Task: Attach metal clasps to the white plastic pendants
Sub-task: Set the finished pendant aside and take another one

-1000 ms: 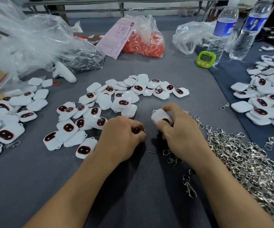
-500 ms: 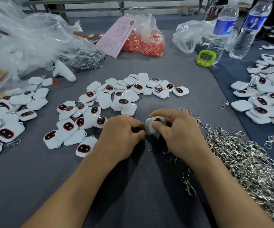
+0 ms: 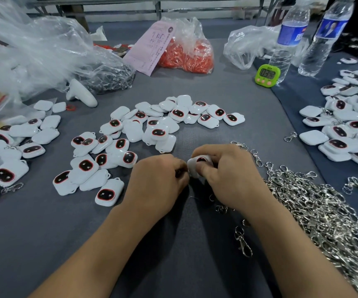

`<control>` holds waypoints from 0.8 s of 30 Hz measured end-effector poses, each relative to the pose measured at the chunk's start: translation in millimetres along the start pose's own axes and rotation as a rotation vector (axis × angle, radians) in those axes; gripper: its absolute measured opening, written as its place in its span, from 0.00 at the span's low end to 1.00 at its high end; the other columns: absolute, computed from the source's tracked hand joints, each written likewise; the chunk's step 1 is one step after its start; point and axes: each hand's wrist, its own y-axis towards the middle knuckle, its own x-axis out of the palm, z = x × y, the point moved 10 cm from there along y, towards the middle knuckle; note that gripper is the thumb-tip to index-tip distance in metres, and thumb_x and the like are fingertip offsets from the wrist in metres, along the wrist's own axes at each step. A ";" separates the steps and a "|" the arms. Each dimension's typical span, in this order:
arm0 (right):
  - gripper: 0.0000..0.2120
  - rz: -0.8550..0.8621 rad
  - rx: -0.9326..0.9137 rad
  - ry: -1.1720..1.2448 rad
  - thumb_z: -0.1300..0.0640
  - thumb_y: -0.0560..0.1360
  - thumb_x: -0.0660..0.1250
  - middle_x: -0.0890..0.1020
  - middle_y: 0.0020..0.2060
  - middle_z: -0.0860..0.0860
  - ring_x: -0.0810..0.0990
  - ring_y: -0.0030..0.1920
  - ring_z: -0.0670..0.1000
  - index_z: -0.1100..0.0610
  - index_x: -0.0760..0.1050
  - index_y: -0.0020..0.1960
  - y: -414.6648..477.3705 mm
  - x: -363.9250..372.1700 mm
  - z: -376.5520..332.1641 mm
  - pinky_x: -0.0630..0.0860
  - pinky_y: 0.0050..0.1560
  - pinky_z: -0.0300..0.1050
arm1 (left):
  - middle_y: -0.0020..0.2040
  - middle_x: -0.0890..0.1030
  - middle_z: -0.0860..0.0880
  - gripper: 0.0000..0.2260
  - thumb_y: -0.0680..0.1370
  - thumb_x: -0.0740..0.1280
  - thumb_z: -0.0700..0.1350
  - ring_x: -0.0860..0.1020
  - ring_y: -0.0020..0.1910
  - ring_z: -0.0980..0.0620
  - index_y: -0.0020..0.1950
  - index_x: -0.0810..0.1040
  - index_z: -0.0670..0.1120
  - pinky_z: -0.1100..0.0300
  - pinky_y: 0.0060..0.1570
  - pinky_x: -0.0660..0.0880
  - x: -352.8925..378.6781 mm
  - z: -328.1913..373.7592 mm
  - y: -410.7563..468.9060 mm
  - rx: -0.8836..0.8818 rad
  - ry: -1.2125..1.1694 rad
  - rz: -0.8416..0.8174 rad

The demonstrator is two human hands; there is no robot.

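Head view (the only one here): the right hand (image 3: 227, 177) is curled round one white pendant (image 3: 198, 167), thumb across its front. It holds the pendant just above the desk (image 3: 45, 244), between the two hands. The left hand (image 3: 158, 179) has its fingertips pinched together against the pendant's left edge. I take it they hold a clasp, though the metal itself is hidden behind the fingers, so I can't tell how far the ring is through the loop.

What could go wrong from here:

- The clasp ring is small and slick. If the pinch twists off-line, it may spring out and drop to the desk among the stray clasps (image 3: 243, 241) lying below the right wrist.
- Too hard a push on the pendant's thin plastic loop could probably crack or bend it.
- The right forearm lies right beside the heap of clasps (image 3: 315, 207). A sweep outward could drag tangled hooks along, or snag one.
- A ring left half-closed would likely let the pendant slip off later (hard to spot at a glance).
- The loose pendants (image 3: 152, 130) near the left hand could be nudged into those with clasps (image 3: 8, 171) at far left.
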 end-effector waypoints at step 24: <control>0.15 -0.084 0.390 0.820 0.66 0.79 0.64 0.77 0.28 0.59 0.65 0.24 0.51 0.58 0.86 0.39 -2.0 12.9 30.3 0.59 0.21 0.38 | 0.32 0.84 0.52 0.07 0.76 0.74 0.43 0.77 0.29 0.62 0.39 0.87 0.53 0.73 0.32 0.71 10.5 -27.5 7.8 -0.246 -0.829 -0.105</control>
